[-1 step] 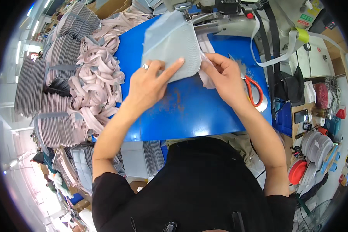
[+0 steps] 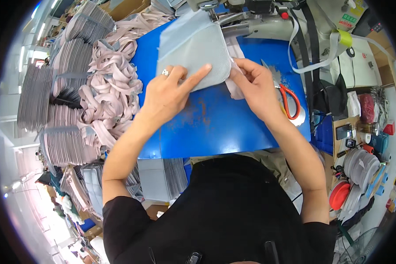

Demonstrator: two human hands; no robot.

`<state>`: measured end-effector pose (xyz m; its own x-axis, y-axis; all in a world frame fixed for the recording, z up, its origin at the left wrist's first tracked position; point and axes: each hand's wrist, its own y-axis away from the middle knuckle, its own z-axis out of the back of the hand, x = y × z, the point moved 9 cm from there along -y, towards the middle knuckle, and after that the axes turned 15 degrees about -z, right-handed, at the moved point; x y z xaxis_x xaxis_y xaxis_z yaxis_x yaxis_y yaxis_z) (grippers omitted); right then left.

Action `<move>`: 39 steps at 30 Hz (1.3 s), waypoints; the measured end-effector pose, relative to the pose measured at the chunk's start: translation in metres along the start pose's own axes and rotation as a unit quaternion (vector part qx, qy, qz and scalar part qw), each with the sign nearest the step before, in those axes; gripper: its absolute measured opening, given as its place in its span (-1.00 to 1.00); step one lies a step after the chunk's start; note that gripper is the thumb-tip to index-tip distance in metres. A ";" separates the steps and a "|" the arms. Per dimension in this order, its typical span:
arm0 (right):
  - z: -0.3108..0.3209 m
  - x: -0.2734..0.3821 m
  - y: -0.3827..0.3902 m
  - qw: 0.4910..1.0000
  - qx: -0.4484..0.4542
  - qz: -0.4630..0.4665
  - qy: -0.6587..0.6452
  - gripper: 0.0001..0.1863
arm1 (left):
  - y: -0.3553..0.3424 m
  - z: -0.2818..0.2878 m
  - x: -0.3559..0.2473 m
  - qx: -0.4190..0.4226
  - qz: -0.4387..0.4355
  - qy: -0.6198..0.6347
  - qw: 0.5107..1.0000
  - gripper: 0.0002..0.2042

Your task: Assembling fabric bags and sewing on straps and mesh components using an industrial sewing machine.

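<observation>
A light grey mesh fabric panel (image 2: 193, 50) with rounded corners lies at the sewing machine (image 2: 215, 11), its far right edge by the machine's needle area. My left hand (image 2: 167, 92), a ring on one finger, grips the panel's near left edge, with one finger stretched over the top and the others curled; the thumb is hidden. At the panel's right edge, my right hand (image 2: 255, 83) pinches a pale pink fabric strip (image 2: 236, 90) between thumb and fingers. Red-handled scissors (image 2: 289, 102) lie just right of my right hand on the blue tabletop (image 2: 207, 138).
Tangled pink strips (image 2: 105, 97) heap along the table's left side beside bundled stacks of grey panels (image 2: 70, 66). More panels (image 2: 158, 178) stand below the table. A white tape (image 2: 310, 68) loops down at the right. Tape rolls (image 2: 361, 169) lie on the right-hand shelf.
The grey panel has shifted very slightly to the left, and my left hand with it. Both hands keep the same hold.
</observation>
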<state>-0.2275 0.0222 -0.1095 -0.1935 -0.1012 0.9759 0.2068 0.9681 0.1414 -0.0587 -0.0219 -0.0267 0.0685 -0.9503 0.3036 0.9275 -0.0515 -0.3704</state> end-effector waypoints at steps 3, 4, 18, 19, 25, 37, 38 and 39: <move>-0.001 -0.002 0.007 0.997 -0.019 -0.013 -0.067 -0.67 | -0.009 0.010 0.001 0.117 -0.013 0.003 0.993 -0.24; -0.004 0.000 0.008 0.995 0.000 -0.013 -0.099 -0.68 | -0.015 0.017 0.001 0.120 -0.017 0.009 0.993 -0.24; 0.000 -0.001 -0.052 0.991 0.001 -0.034 -0.128 -0.73 | -0.057 0.014 0.048 0.234 -0.089 0.015 0.968 -0.30; -0.002 0.001 -0.059 0.988 0.024 -0.025 -0.152 -0.73 | -0.061 0.012 0.055 0.238 -0.090 0.006 0.967 -0.31; -0.007 -0.001 -0.091 0.986 0.025 -0.034 -0.159 -0.78 | -0.077 0.003 0.088 0.269 -0.133 -0.038 0.953 -0.38; -0.005 0.000 -0.093 0.986 -0.020 -0.017 -0.164 -0.80 | -0.096 0.001 0.074 0.262 -0.126 -0.061 0.955 -0.50; -0.005 -0.001 -0.094 0.987 -0.019 -0.015 -0.159 -0.80 | -0.098 0.004 0.071 0.243 -0.125 -0.058 0.960 -0.51; -0.006 -0.002 -0.094 0.987 -0.010 -0.019 -0.158 -0.80 | -0.097 0.000 0.071 0.261 -0.106 -0.064 0.957 -0.52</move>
<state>-0.2405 -0.0703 -0.1236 -0.4900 -0.0571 0.8699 0.2123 0.9600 0.1826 -0.1437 -0.0847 0.0310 -0.1290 -0.8879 0.4417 0.9806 -0.0478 0.1903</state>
